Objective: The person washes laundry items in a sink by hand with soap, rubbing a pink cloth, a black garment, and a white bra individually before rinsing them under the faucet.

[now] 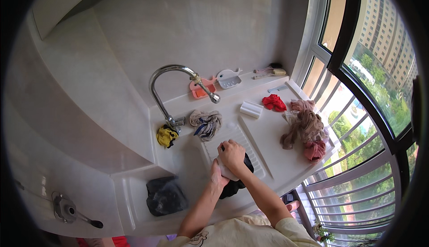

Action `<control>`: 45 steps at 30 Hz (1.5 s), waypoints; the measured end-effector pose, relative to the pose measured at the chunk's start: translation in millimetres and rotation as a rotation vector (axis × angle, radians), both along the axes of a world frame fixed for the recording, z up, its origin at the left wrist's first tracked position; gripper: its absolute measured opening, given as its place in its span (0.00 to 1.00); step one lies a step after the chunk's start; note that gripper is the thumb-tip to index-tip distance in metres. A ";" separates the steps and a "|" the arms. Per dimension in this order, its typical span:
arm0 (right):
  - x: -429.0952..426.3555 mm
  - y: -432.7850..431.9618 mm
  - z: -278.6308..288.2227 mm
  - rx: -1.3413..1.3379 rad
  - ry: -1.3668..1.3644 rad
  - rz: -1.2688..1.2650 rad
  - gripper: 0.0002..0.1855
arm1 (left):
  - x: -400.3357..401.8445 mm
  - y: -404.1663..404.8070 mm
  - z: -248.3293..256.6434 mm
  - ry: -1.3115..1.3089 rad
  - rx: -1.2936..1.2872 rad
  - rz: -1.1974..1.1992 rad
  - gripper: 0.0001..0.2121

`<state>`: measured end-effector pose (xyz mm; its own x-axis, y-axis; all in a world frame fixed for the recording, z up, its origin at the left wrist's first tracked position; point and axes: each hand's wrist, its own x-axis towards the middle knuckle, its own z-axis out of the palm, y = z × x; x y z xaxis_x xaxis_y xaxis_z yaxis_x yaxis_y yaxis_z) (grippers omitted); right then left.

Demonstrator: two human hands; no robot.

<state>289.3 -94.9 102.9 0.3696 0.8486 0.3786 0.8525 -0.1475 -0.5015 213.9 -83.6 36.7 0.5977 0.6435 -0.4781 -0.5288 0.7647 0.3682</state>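
My left hand [219,176] and my right hand [232,155] are together over the ribbed washboard [256,161] of a white laundry sink. Between them is a pale, soapy-looking bundle of cloth [228,172], largely covered by my fingers. My right hand is on top, closed like a fist, with a bit of something dark showing at its fingers. My left hand cups the bundle from the near left side, and its wrist looks foamy. Black cloth [233,190] lies beneath and beside both hands on the washboard.
A dark bundle [166,196] sits in the basin. Above arches a chrome faucet [171,67], with yellow cloth [167,135] at its base and striped cloth [207,124] beside it. Rightward lie a white block [251,109], red cloth [274,102] and brownish hosiery [306,124]. Brushes [269,72] rest behind.
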 end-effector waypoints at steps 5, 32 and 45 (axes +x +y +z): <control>-64.5 -22.2 0.9 0.138 -0.095 0.201 0.06 | -44.3 35.3 -95.0 -0.995 -0.170 0.033 0.16; 92.5 -16.9 89.5 0.125 0.469 0.159 0.20 | 32.6 5.4 32.3 0.192 1.069 -0.288 0.21; 41.7 17.5 22.1 0.073 0.011 -0.200 0.08 | 21.5 -11.0 56.4 0.191 0.136 -0.024 0.17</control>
<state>331.0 -77.4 124.9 0.5325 0.7280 0.4318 0.8043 -0.2762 -0.5262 235.5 -94.7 93.1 0.5211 0.6962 -0.4937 -0.4219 0.7130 0.5601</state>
